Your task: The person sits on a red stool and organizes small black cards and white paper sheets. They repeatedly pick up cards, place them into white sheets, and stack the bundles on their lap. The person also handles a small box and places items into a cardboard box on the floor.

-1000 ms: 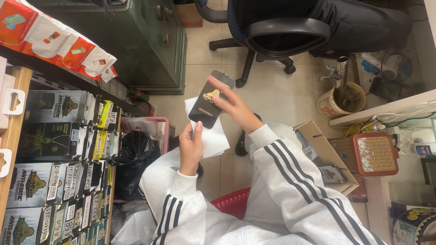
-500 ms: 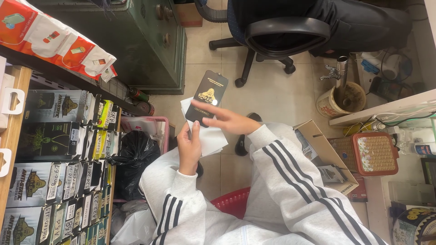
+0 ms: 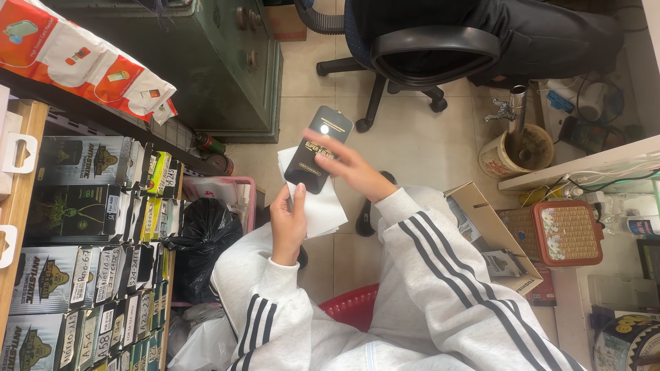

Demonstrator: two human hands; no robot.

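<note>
- Step, I judge: taking black flat pack (image 3: 318,149) off white sheets (image 3: 317,203), frame centre.
- R hand (image 3: 350,170) pinches pack; L hand (image 3: 288,223) grips sheets.
- Next needs pack kept flat, sheets steady.

Flat black rectangular package (image 3: 318,148), gold print facing up, tilted, overlapping the upper edge of white paper sleeves (image 3: 317,204)

left: shelves (image 3: 75,227) full of boxes, with a bin (image 3: 220,206) just beside them
middle: left hand (image 3: 289,223) under the paper (image 3: 316,199); right hand (image 3: 350,168) on the flat pack (image 3: 317,150) over the paper
far: chair (image 3: 433,55) on the floor (image 3: 412,144)
right: open carton (image 3: 491,233) near the pot (image 3: 512,148)
</note>
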